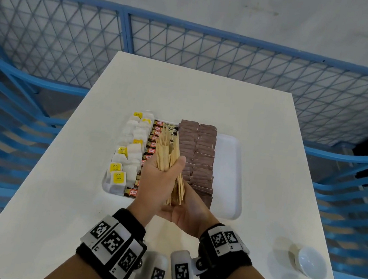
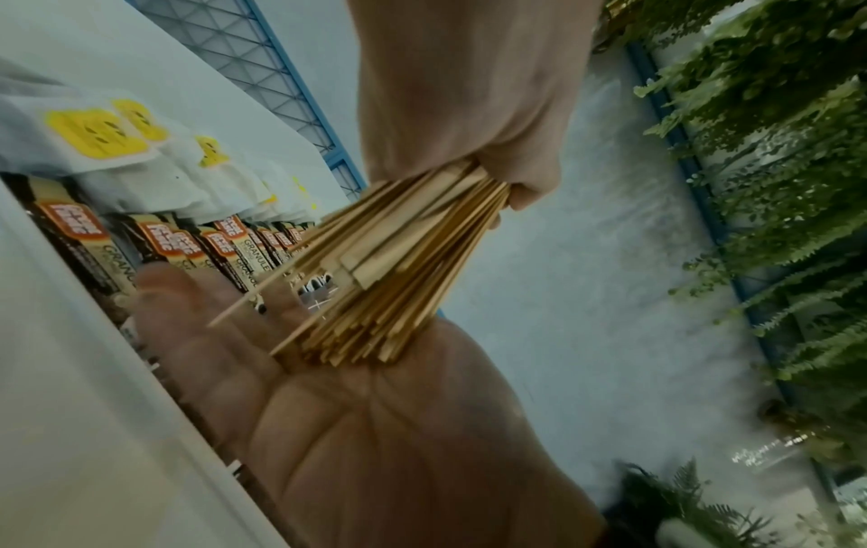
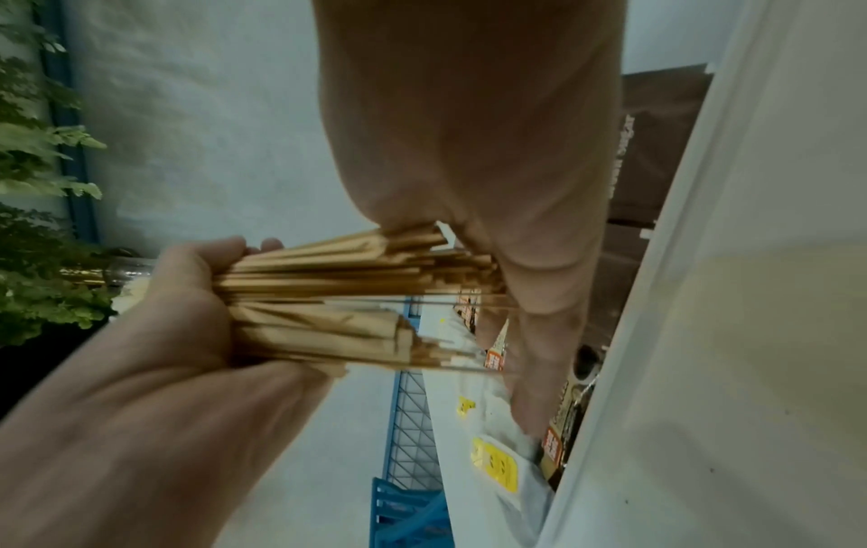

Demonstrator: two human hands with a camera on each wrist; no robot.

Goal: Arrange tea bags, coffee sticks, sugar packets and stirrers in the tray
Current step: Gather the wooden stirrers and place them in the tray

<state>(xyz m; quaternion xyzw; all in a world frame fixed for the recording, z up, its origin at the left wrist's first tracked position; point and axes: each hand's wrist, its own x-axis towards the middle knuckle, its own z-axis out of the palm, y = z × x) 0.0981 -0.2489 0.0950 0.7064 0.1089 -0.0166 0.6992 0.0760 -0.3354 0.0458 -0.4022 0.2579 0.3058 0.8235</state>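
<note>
The bundle of thin wooden stirrers (image 1: pixel 170 163) is gripped by the left hand (image 1: pixel 161 176), its near end butted on the flat, unclenched right hand (image 1: pixel 188 213); its long axis runs along the white plastic tray (image 1: pixel 227 176), whose bare strip lies to the right.

One tray (image 1: pixel 227 174), two hands, left (image 1: pixel 161 178) and right (image 1: pixel 188 213). Two white bowls (image 1: pixel 310 261) at four o'clock on the bench (image 1: pixel 273 133). One bundle of stirrers (image 1: pixel 168 156), too many to count.

Head looks down; wrist views close, sharing stirrers (image 1: pixel 167 160).
</note>
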